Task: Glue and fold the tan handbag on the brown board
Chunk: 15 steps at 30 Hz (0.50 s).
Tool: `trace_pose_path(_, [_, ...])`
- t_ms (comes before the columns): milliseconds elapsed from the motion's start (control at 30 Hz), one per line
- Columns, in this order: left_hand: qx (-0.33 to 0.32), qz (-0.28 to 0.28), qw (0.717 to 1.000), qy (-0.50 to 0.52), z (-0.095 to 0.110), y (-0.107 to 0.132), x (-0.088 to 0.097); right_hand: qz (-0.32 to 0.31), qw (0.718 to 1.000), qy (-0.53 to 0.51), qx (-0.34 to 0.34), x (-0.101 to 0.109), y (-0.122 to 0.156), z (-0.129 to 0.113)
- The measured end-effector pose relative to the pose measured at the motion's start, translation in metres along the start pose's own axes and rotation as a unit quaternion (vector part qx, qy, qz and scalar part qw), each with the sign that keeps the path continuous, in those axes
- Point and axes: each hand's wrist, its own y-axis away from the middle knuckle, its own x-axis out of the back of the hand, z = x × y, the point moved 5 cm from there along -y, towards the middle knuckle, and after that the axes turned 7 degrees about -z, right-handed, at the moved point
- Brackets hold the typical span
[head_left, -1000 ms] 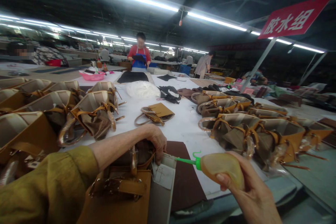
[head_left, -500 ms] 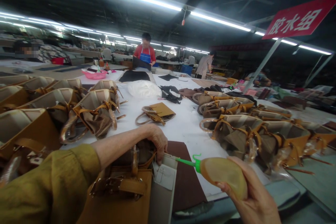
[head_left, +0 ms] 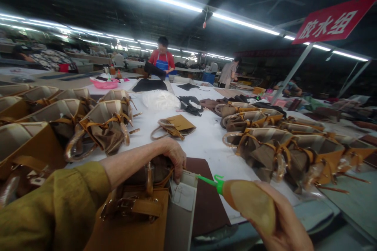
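Observation:
My left hand [head_left: 173, 157] presses down, fingers curled, on the upper edge of a tan leather handbag [head_left: 138, 211] lying in front of me. Its grey lining flap [head_left: 182, 200] shows at the bag's right side. My right hand [head_left: 282, 227] grips a soft yellowish glue bottle [head_left: 250, 204] with a green nozzle [head_left: 206, 181]. The nozzle tip points left and reaches the flap's top edge, right beside my left fingers. A dark brown mat [head_left: 206, 200] lies under the flap.
Rows of tan and beige handbags lie left [head_left: 97, 125] and right [head_left: 282, 145] on the white table [head_left: 206, 137]. A small flat bag piece [head_left: 173, 125] sits mid-table. A person in red with a blue apron [head_left: 161, 60] stands at the far end. A pink basin [head_left: 104, 83] is far left.
The bottle in my right hand has sunk slightly and tilted; the nozzle stays at the flap edge. My left hand has hardly moved.

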Motion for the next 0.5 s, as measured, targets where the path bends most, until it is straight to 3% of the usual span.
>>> trace_pose_path(100, [-0.001,0.006,1.000,-0.001,0.001,0.002,0.000,0.007,1.000,-0.018,-0.018,-0.002,-0.004,0.007])
trace_pose_path(300, [0.012,0.039,0.999,-0.009,-0.002,0.009,0.006,-0.053,0.997,0.002,-0.058,0.002,0.001,0.031])
trace_pose_path(500, [0.024,0.070,0.997,-0.034,0.006,0.016,0.009,-0.034,0.995,-0.034,-0.086,0.007,-0.009,0.031])
